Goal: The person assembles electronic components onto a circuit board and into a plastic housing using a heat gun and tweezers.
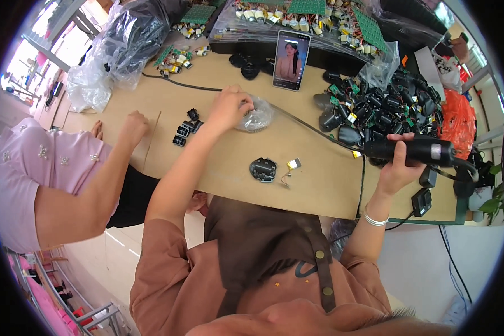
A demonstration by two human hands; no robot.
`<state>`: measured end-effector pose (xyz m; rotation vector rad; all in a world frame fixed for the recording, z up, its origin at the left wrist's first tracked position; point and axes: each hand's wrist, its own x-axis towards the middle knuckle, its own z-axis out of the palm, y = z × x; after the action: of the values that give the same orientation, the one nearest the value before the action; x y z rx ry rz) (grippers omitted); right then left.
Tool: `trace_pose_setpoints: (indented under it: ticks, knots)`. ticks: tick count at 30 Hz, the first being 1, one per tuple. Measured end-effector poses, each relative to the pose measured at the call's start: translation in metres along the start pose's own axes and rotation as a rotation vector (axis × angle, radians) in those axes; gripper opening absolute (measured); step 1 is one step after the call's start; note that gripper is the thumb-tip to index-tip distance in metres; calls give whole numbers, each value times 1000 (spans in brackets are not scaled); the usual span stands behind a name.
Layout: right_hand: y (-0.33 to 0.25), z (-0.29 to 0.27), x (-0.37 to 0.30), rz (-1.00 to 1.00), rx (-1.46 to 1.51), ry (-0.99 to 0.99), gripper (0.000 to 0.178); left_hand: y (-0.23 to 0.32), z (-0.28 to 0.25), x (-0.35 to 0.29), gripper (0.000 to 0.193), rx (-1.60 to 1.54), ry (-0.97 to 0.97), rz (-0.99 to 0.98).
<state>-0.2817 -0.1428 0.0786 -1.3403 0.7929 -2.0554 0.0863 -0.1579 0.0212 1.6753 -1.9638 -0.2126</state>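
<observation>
My right hand (396,171) is closed around a black electric screwdriver (409,151), held sideways over the table's right side. At the mouth of a small clear plastic bag (257,115), my left hand (232,109) has its fingers curled together; what they pinch is hidden. In front of me lies a rounded black plastic housing (262,169). Beside it rests a small silver-and-yellow battery (294,163) with thin wires. Several small black parts (183,131) sit left of my left forearm.
A large heap of black housings with wires and green boards (386,109) covers the right side. A lit phone (291,60) stands at the back, near trays of circuit boards (308,7). A co-worker's hand (134,126) rests on the table at left. A cable (179,84) crosses behind my left hand.
</observation>
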Motion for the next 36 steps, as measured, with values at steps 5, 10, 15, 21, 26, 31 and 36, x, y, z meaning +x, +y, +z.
trace_pose_setpoints:
  ticks: [5,10,15,21,26,31,36]
  knots:
    - [-22,47,7,-51,267,-154,47,0,0,-1,10,-183,117,18]
    - [-11,62,14,271,463,-327,70,4,-3,-3,11,-298,125,-53]
    - [-15,81,3,264,528,-492,62,-8,5,-7,9,-195,109,120]
    - [-16,118,-19,354,549,-364,79,-2,1,-13,14,-327,125,-94]
    - [-12,127,-40,182,440,-242,95,19,-11,-26,14,-651,134,-284]
    - [-18,118,-46,190,534,-208,75,62,-8,-71,13,-1288,-33,-458]
    - [-21,114,-54,235,653,-216,69,88,11,-93,17,-1381,-212,-504]
